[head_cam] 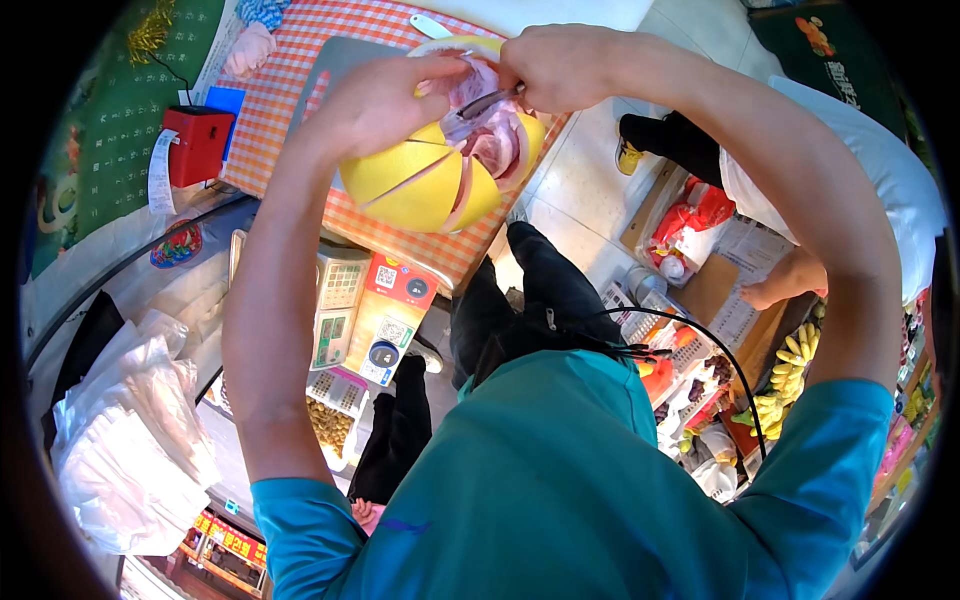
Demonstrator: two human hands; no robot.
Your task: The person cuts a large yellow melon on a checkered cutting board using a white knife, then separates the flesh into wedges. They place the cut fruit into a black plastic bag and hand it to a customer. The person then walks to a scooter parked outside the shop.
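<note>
A large yellow pomelo (420, 184) with its thick rind slit into wedges rests near the corner of a table with an orange-checked cloth (262, 135). Pinkish flesh (491, 142) shows where the rind is parted. My right hand (559, 67) grips a knife (486, 103), whose dark blade lies against the opened fruit; its handle is mostly inside my fist. My left hand (390, 101) rests on the pomelo's left side, its fingers reaching into the opening at the flesh and rind. Beneath and behind the fruit is a grey cutting board (352, 54).
A white-handled utensil (430, 27) lies behind the fruit. On the left are a red box printer (199, 142), a scale (341, 289) and plastic bags (135, 435). Another person in white (862, 150) is at the right, by bananas (787, 375) and boxes.
</note>
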